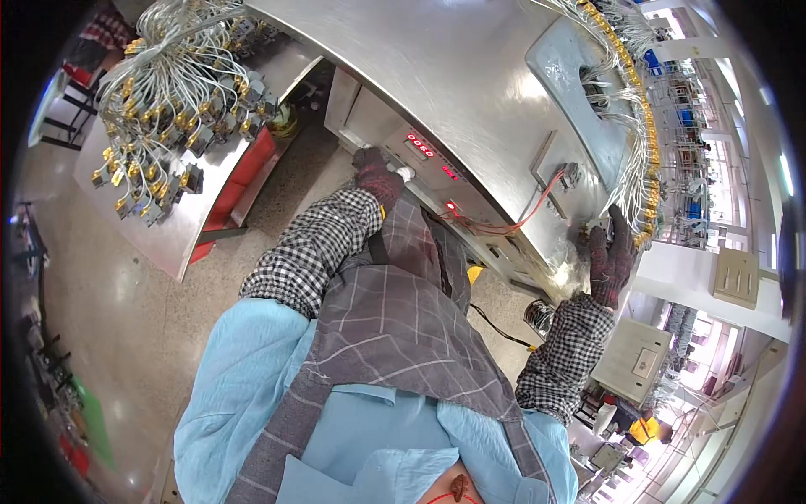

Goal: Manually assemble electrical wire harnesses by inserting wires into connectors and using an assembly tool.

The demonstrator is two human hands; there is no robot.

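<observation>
My left hand, in a dark red and black knit glove, is at the front panel of a metal bench. Its fingers look curled, with a small white piece beside them; what they grip, if anything, is hidden. Red lit digits glow on that panel. My right hand, gloved alike, reaches over the bench's right end with finger and thumb stretched apart. Beside it hang white wires along a curved row of yellow connectors. Whether the fingertips touch the wires I cannot tell.
A large bundle of white wires with grey and yellow connectors lies on a table at the left. Red leads cross the bench front. A blue-grey plate sits on the steel top. A black cable runs below.
</observation>
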